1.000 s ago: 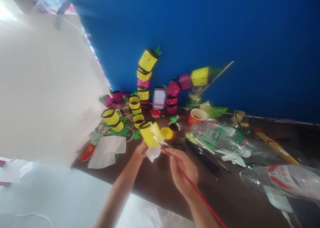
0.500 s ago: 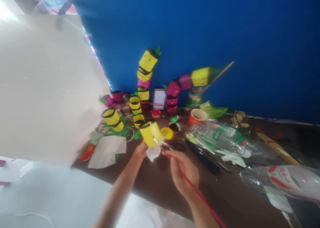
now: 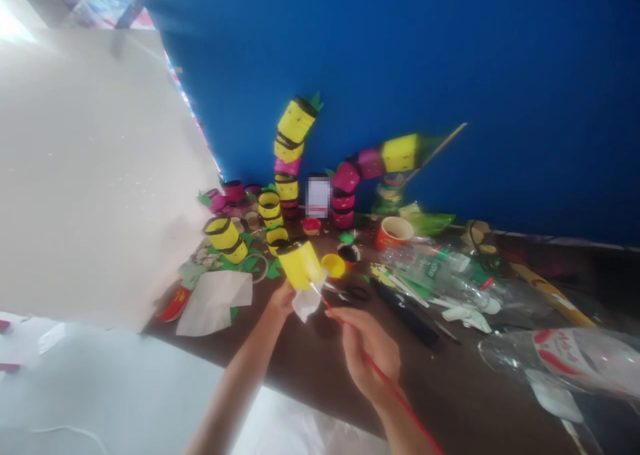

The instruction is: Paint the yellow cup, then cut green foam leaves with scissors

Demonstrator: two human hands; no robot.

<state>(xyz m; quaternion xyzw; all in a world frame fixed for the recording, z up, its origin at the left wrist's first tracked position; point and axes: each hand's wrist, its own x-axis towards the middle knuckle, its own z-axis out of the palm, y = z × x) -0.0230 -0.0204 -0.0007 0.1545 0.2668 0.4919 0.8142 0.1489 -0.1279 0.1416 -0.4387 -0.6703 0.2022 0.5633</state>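
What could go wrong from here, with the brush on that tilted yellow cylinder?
1. The brush in the right hand meets the cylinder near its lower edge; it could slip off and smear the white paper just below.
2. The small yellow pot sits close beside the cylinder and might get knocked.
3. The left hand's grip is partly hidden; if loose, the cylinder may turn.

Tilted yellow cup (image 3: 299,266), dark-rimmed
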